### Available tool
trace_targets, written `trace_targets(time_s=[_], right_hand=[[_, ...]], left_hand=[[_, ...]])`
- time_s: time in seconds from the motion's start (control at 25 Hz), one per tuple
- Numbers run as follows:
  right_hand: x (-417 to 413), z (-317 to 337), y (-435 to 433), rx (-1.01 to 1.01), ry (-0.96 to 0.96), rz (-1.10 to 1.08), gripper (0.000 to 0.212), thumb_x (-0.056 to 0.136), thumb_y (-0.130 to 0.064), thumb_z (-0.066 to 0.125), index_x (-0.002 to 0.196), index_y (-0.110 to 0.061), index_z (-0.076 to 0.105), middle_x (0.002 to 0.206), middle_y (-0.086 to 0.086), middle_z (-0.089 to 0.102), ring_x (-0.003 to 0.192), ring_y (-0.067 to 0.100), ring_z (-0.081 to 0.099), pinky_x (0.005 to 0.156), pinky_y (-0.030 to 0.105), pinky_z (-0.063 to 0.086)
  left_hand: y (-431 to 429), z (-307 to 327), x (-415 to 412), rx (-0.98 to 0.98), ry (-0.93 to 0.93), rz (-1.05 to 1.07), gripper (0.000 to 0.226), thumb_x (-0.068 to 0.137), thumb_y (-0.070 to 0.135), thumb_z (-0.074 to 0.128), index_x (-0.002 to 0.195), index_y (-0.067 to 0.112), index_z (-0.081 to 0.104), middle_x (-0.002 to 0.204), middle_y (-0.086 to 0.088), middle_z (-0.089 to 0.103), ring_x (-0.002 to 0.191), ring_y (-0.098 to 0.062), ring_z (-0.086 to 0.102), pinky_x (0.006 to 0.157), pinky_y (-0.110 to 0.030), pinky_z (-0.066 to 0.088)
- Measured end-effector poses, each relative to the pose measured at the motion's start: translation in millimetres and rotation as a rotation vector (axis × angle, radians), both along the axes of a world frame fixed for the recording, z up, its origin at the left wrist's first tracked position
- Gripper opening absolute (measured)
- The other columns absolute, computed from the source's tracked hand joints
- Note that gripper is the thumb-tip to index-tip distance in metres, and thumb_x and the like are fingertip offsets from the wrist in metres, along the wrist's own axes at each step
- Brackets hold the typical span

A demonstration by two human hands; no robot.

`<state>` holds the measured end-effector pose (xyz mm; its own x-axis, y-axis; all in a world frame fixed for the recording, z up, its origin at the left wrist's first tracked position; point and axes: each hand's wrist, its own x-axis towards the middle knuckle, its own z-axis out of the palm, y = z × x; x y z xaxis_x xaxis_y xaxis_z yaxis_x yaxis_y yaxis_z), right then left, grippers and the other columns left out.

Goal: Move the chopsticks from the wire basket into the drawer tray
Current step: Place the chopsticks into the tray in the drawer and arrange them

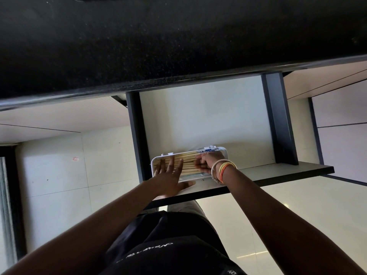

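Left hand: the left hand [171, 174] lay spread flat on the chopsticks [187, 162], apparently to level them.
Right hand: the right hand [209, 161] was curled at the bundle's other end, likely squaring the tips.
Chopsticks: packed side by side in the white tray [224, 151].
Room: the tray sat at the front edge of the open drawer [208, 116], open floor behind it; no wire basket in view.

Pale tan wooden chopsticks [188, 162] lie in a white tray [223, 150] with blue markings. The drawer [198, 120] is white inside with dark grey sides. The desk [139, 46] is speckled black.
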<state>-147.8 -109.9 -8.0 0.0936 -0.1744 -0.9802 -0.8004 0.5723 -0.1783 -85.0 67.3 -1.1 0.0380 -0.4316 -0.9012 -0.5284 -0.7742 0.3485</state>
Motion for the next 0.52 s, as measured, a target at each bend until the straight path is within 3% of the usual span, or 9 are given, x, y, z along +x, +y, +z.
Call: trace_targets(time_s=[0.16, 0.28, 0.44, 0.52], right_hand=[[-1.0, -5.5, 0.3, 0.008, 0.008, 0.025, 0.035, 0.088, 0.013, 0.035, 0.089, -0.005, 0.065, 0.077, 0.011, 0.069, 0.07, 0.02, 0.068, 0.058, 0.027, 0.059], [-1.3, -10.3, 1.0, -0.005, 0.023, 0.039, 0.035, 0.088, 0.012, 0.035, 0.088, -0.004, 0.066, 0.076, 0.01, 0.071, 0.068, 0.019, 0.07, 0.068, 0.031, 0.059], [-1.7, -10.4, 1.7, -0.005, 0.009, 0.039, 0.034, 0.088, 0.012, 0.035, 0.087, -0.004, 0.065, 0.075, 0.011, 0.07, 0.067, 0.02, 0.07, 0.071, 0.034, 0.059], [-2.4, -7.1, 0.7, -0.039, -0.018, 0.011, 0.033, 0.087, 0.013, 0.036, 0.082, -0.004, 0.063, 0.074, 0.012, 0.07, 0.067, 0.022, 0.069, 0.063, 0.032, 0.06]], left_hand=[[-7.4, 0.8, -9.1, 0.077, -0.028, 0.059, 0.098, 0.089, 0.085, 0.021, 0.157, 0.033, -0.027, 0.162, -0.011, -0.04, 0.155, -0.048, -0.017, 0.126, -0.058, -0.011], [-13.4, -2.0, -7.6, 0.024, 0.016, 0.06, 0.096, 0.09, 0.083, 0.024, 0.156, 0.036, -0.028, 0.162, -0.009, -0.04, 0.154, -0.053, -0.011, 0.126, -0.06, -0.006], [-5.6, 1.7, -2.8, -0.08, 0.053, 0.084, 0.095, 0.096, 0.075, 0.032, 0.159, 0.03, -0.024, 0.163, -0.012, -0.039, 0.155, -0.042, -0.021, 0.126, -0.053, -0.006], [-0.8, 2.5, -3.2, -0.071, 0.01, 0.087, 0.098, 0.097, 0.074, 0.032, 0.16, 0.025, -0.023, 0.164, -0.014, -0.037, 0.155, -0.04, -0.023, 0.126, -0.053, -0.006]])
